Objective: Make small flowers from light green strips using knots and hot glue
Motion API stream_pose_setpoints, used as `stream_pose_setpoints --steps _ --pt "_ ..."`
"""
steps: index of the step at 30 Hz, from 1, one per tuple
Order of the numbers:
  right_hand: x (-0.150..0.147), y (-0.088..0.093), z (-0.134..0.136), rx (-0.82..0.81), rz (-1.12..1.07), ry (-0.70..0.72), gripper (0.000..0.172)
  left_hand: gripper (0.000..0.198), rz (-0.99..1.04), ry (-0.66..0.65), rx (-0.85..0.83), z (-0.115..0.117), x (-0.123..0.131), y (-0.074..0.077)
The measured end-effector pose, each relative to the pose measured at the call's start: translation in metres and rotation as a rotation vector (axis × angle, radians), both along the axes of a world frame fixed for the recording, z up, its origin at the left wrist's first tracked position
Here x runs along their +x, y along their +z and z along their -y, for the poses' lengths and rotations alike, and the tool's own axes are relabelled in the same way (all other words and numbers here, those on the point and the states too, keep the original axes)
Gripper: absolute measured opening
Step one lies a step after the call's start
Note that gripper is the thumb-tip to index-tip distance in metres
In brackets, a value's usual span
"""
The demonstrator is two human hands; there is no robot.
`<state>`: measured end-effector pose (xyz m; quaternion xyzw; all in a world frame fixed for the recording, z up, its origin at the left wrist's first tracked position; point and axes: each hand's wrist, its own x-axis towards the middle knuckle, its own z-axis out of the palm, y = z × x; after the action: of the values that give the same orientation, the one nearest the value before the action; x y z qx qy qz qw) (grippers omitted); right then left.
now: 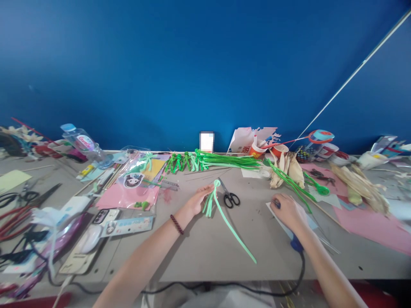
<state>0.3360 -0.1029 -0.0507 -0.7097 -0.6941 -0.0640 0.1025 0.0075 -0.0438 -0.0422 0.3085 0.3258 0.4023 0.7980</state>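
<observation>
My left hand (197, 201) pinches a light green pipe-cleaner piece (224, 218) near its looped top; short strands hang below the loop and one long stem trails toward the table's front edge. My right hand (287, 211) is closed round a blue-handled tool (296, 244) that rests on the table, with a black cord running off its back end. Black scissors (229, 196) lie between the two hands, just beyond the pipe-cleaner piece.
A row of finished green pipe-cleaner pieces (205, 161) lies at the back. Dried corn husks (285, 169) and cups (257, 149) stand at the right, pink paper (369, 222) further right. Packets, a bottle (78, 141), scissors and pliers (16, 209) crowd the left.
</observation>
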Motion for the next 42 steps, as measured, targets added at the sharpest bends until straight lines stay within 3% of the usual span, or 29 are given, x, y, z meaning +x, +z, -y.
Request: stream_pose_setpoints --steps 5,9,16,21,24,31,35,39,42 --pt "-0.008 0.004 -0.001 -0.006 0.049 0.021 0.010 0.026 0.000 -0.006 0.002 0.000 0.000 -0.001" --pt "-0.013 0.004 -0.001 0.032 0.058 0.144 0.008 0.026 0.013 0.001 -0.017 -0.001 0.000 -0.003" --pt "-0.014 0.006 -0.003 -0.035 -0.118 0.299 0.004 0.027 0.002 0.006 -0.028 -0.001 0.000 -0.002" --pt "-0.013 0.005 -0.007 -0.014 -0.311 0.370 0.011 0.028 0.010 0.001 -0.036 0.000 0.001 0.000" --pt "-0.010 0.005 -0.009 0.104 -0.473 0.308 0.016 0.028 0.029 0.013 -0.046 0.000 0.002 0.001" --pt "0.025 0.011 -0.007 0.254 -0.923 -0.087 0.028 0.023 0.043 -0.013 -0.028 0.000 0.000 -0.002" --pt "0.051 0.011 0.003 0.341 -0.724 -0.227 0.033 0.022 0.043 -0.009 -0.038 0.000 0.000 -0.003" --pt "0.061 -0.001 0.011 0.408 -0.400 -0.131 0.034 0.026 0.025 0.014 -0.076 0.000 0.000 -0.002" --pt "0.064 -0.012 0.012 0.342 -0.329 -0.068 0.032 0.028 0.012 0.033 -0.089 0.001 0.000 -0.001"
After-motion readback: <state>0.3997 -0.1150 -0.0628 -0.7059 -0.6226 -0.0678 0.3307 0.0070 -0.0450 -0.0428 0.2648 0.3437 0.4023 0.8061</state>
